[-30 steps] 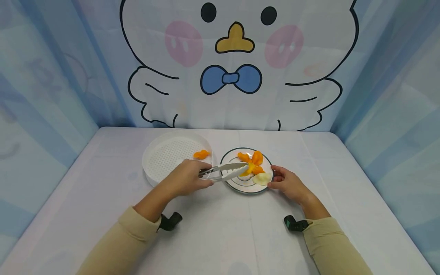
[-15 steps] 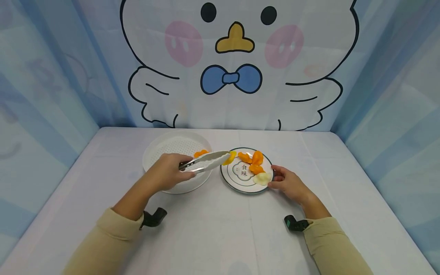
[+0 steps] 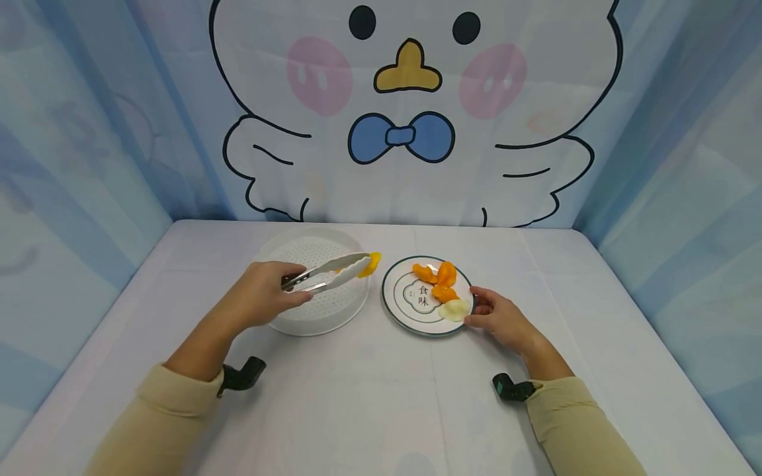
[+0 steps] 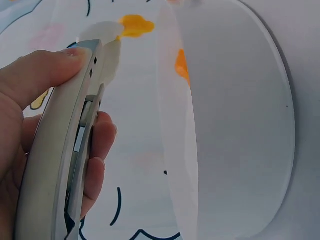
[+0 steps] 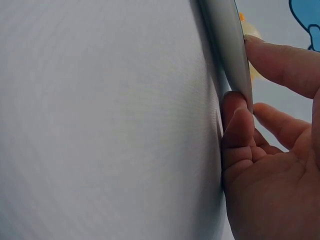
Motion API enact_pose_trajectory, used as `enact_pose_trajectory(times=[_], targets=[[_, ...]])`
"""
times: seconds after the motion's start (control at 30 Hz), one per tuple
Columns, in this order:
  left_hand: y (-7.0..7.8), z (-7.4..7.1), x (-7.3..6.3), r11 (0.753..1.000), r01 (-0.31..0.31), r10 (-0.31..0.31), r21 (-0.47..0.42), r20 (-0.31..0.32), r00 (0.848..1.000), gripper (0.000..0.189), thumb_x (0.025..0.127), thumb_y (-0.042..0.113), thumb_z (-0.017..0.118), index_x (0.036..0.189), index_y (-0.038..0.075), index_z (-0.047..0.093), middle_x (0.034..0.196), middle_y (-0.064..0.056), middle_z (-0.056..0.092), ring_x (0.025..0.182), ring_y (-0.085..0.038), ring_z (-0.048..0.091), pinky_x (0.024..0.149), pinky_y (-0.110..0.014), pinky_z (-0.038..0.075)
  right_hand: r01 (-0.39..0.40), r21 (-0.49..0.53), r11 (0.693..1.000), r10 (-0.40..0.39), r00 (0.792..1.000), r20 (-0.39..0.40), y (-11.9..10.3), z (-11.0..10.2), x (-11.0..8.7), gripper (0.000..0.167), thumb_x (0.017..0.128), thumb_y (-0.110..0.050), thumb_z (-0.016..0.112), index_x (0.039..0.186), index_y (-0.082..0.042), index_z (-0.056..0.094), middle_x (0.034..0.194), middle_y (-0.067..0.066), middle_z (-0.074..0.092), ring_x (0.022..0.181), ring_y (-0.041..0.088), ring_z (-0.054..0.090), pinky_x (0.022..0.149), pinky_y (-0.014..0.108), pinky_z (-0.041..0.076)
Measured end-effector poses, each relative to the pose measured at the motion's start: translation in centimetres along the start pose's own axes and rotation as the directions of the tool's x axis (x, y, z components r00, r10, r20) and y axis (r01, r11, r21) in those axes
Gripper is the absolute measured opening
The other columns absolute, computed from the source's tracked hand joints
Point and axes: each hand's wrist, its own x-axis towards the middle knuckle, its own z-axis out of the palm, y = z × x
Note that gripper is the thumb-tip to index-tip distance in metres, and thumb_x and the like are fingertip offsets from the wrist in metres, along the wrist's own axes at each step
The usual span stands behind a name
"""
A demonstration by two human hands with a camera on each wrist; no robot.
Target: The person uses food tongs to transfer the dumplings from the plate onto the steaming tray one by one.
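Observation:
My left hand (image 3: 262,291) grips metal tongs with pale tips (image 3: 333,271), which pinch a yellow flower-like piece (image 3: 370,264) over the right side of a round white tray with a perforated base (image 3: 315,320). An orange piece (image 4: 181,65) shows at that tray's rim in the left wrist view; the tongs mostly cover it in the head view. My right hand (image 3: 499,318) holds the right rim of a white plate with a dark edge (image 3: 411,317). In the right wrist view, thumb and fingers touch the plate's edge (image 5: 232,45). Several orange pieces (image 3: 445,274) and a pale yellow piece (image 3: 454,309) lie on the plate.
A white cloth (image 3: 381,410) covers the table. Behind it hangs a curtain printed with a cartoon bird (image 3: 400,135), and blue curtains (image 3: 678,165) stand at the sides. A black wrist camera (image 3: 243,375) juts from each sleeve.
My left hand has lifted the yellow piece off the plate with the tongs and carried it left to the round tray. My right hand has stayed at the plate's rim.

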Motion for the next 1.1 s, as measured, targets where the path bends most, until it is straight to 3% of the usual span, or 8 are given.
enact_pose_trajectory(times=[0.33,0.7,1.1], targets=[[-0.9,-0.3,-0.3,0.998,0.066,-0.066,0.016,0.035,0.997,0.057,0.091,0.027,0.075,0.136,-0.004,0.059,0.124,-0.020,0.065,0.090,-0.024,0.057,0.070,-0.034,0.049,0.004,0.012,1.000,-0.004,1.000,0.002,0.1,0.0,-0.1,0.077,0.090,-0.013,0.073,0.153,0.002,0.032,0.131,0.020,0.047,0.107,0.028,0.045,0.083,0.029,0.044],[-1.6,0.2,0.1,0.991,0.111,-0.119,0.080,0.107,0.987,0.057,0.090,0.030,0.075,0.134,-0.003,0.061,0.125,-0.020,0.064,0.096,-0.026,0.057,0.083,-0.044,0.050,0.006,0.016,1.000,-0.006,1.000,0.002,0.0,0.0,-0.2,0.077,0.089,-0.013,0.074,0.153,0.002,0.033,0.129,0.019,0.047,0.107,0.028,0.045,0.083,0.029,0.044],[-1.3,0.6,0.6,0.990,0.102,-0.111,0.094,0.096,0.989,0.058,0.090,0.029,0.075,0.134,-0.004,0.060,0.128,-0.021,0.063,0.096,-0.026,0.057,0.083,-0.043,0.049,0.016,0.011,1.000,-0.016,1.000,0.003,-0.2,0.0,-0.3,0.078,0.089,-0.014,0.074,0.153,0.003,0.032,0.130,0.019,0.047,0.107,0.028,0.045,0.083,0.028,0.044]])
